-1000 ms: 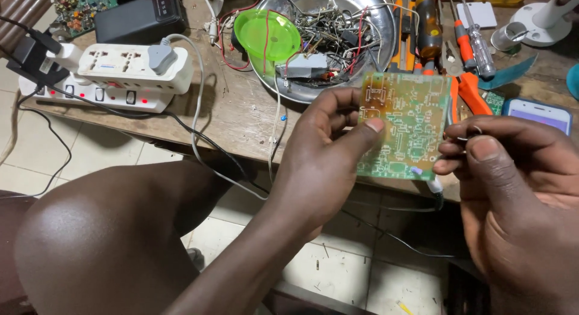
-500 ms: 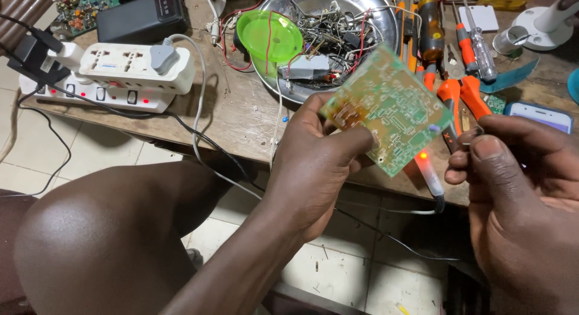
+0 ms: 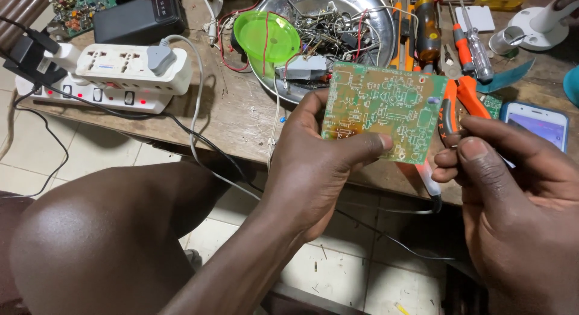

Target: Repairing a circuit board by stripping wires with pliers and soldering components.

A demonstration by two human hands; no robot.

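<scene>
My left hand (image 3: 313, 170) holds a green circuit board (image 3: 386, 110) by its lower left corner, thumb across the front, printed side facing me and roughly level. My right hand (image 3: 512, 194) sits just right of the board with thumb and fingertips pinched together at the board's lower right edge. What they pinch is hidden. Just below those fingertips, a soldering iron (image 3: 429, 177) with a white and red body pokes out under the board, its cable trailing off the table edge.
On the wooden table (image 3: 235, 116) are orange-handled pliers (image 3: 467, 95), screwdrivers (image 3: 428, 25), a metal bowl (image 3: 368, 7) of wire scraps, a green lid (image 3: 265, 34), a white power strip (image 3: 129, 71) with plugs, a black box (image 3: 139, 16) and a phone (image 3: 540, 122). My knee (image 3: 102, 230) is at lower left.
My left hand has turned the board from tilted to level and flipped its printed face toward me. My right hand stays beside it, still pinched; the small wire piece seen earlier is out of sight.
</scene>
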